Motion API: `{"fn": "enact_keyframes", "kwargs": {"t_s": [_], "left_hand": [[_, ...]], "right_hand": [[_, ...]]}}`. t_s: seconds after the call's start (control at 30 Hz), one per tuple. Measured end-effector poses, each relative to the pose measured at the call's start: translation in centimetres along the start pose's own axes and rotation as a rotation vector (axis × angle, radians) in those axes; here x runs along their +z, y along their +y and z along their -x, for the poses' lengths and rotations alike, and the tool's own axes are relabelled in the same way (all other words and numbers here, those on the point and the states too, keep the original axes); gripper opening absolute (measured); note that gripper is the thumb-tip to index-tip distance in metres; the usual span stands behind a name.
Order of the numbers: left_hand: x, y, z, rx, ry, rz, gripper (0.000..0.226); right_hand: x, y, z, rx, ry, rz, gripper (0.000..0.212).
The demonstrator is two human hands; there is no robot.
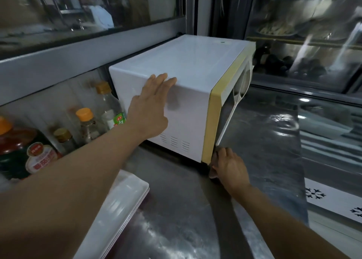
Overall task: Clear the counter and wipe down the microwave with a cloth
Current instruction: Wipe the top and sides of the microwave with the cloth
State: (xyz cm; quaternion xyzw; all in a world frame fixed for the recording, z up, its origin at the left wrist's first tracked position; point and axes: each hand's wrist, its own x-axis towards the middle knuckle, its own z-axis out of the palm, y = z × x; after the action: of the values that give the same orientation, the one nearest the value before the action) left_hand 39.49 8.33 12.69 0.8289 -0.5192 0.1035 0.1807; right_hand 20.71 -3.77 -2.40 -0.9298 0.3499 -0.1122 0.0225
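Fingers (164, 82) of my left hand (148, 112) lie straight and together, flat against the microwave (176, 63) — palm on its white side wall, tips reaching over the upper edge onto the top. Nothing is gripped; the hand only presses.

Head view, lower centre: my right hand (229, 166) sits at the microwave's front bottom corner, fingers curled round a greyish cloth (212, 173) that shows only as a small fold below the knuckles, touching the yellow front frame (213, 117). How much cloth is in the hand I cannot tell.

Microwave: standing on the steel counter (186, 209), back against the wall under a window (88, 10), turned so its side faces me. Door handle (238, 94) is white, seen edge-on.

Left of the microwave, against the wall — several bottles (86, 125) with orange and gold caps, and a large dark jug (17, 149) with a red label. White trays (117, 209), stacked, lie on the counter under my left forearm.

Right side: a glass-fronted case (305, 33); contents blurred.
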Motion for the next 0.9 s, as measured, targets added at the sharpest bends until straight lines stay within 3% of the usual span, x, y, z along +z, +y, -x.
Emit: {"fn": "enact_keyframes", "kwargs": {"t_s": [0.17,0.33,0.47,0.9], "left_hand": [[-1.3,0.6,0.2,-0.044,-0.091,-0.049,0.101],[-3.1,2.2,1.6,-0.075,-0.151,-0.067,0.102],[-5.4,3.9,2.7,-0.053,-0.288,-0.111,0.095],[-11.4,9.9,6.3,0.113,-0.415,-0.17,0.084]], "right_hand": [[-3.7,1.2,0.9,0.144,0.002,-0.215,0.043],[-7.9,1.4,2.1,0.106,0.01,-0.355,0.042],[-12.3,0.8,3.8,0.11,0.037,-0.457,0.042],[-24.6,2.9,11.6,0.234,0.16,-0.441,0.046]]}}
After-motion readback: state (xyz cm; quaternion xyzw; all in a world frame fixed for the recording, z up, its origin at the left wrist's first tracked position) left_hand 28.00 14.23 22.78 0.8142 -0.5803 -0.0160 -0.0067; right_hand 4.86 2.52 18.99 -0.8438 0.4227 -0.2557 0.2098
